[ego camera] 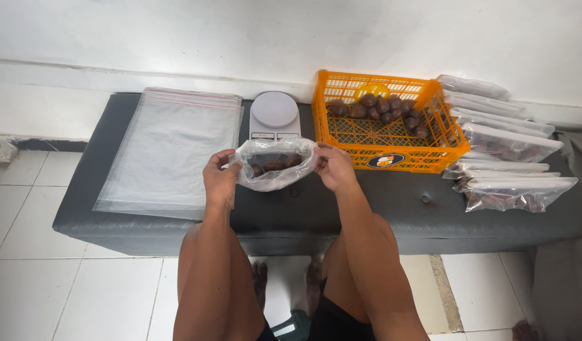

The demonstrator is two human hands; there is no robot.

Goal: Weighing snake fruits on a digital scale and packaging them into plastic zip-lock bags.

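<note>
Both my hands hold a clear plastic bag (275, 165) over the dark bench (379, 208). Several brown round fruits lie inside the bag. My left hand (219, 180) grips its left edge and my right hand (334, 165) grips its right edge, keeping the mouth apart. Just behind the bag stands a white kitchen scale (274, 113). To its right is an orange plastic crate (392, 136) holding several more brown fruits (382, 108) and a yellow object at its back.
A stack of flat clear zip bags (168, 148) lies on the bench's left part. Several filled, sealed bags (502, 158) are piled at the right end. White tiled floor lies in front; a white wall stands behind.
</note>
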